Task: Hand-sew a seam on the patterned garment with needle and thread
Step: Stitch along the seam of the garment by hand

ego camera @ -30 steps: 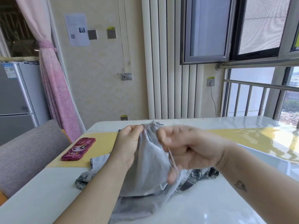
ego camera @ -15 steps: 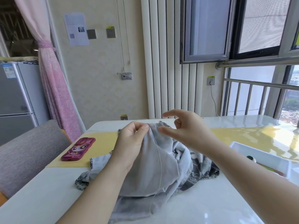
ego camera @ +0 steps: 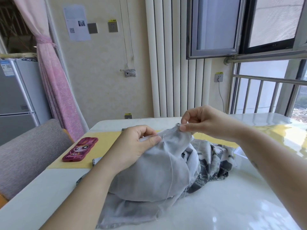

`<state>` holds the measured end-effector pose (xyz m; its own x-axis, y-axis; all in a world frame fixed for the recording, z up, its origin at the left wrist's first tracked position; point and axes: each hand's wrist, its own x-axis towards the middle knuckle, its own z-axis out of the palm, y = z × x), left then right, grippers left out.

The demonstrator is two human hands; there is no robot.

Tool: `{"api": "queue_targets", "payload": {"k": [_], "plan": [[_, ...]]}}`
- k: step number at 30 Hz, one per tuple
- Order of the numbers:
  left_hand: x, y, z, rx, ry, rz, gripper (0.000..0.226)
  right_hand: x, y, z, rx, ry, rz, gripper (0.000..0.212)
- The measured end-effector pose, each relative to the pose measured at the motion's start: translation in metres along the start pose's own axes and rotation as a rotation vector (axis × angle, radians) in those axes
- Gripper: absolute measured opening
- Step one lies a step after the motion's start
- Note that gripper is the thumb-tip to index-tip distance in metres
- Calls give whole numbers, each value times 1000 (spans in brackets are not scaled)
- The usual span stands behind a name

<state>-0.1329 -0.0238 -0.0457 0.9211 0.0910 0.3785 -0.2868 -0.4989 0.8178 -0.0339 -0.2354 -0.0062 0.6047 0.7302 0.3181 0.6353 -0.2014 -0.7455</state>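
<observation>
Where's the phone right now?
Head view: the red-cased phone lies flat on the yellow mat at the table's left side, just left of the left hand pinching the garment.

The counter (ego camera: 232, 205) has a glossy white top with a faint marble pattern. A yellow mat (ego camera: 106, 146) runs across its far half from left to right. A phone (ego camera: 80, 151) in a dark pink cartoon case lies flat on the left end of the mat. The garment (ego camera: 149, 176) lies bunched at the centre, plain grey side up, patterned fabric showing on its right, overlapping the mat.
</observation>
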Motion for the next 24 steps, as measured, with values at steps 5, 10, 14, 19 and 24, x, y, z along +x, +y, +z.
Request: {"api": "queue_targets", "payload": {"k": [5,10,14,19,24], "plan": [[-2,-4,10,7,-15,-53,6,-7,5,4,-43,-8,69,17],[-6,-6,13,-48,-50,-83,29,-14,1,3,-112,30,64,15],[-8,-5,14,-30,9,-44,13,-19,-5,2,-128,49,39,15],[-9,-4,17,-32,74,-1,8,-22,-8,2,-130,68,38,14],[-11,-3,18,-50,79,19,8,-24,-9,2,-111,72,48,14]]}}
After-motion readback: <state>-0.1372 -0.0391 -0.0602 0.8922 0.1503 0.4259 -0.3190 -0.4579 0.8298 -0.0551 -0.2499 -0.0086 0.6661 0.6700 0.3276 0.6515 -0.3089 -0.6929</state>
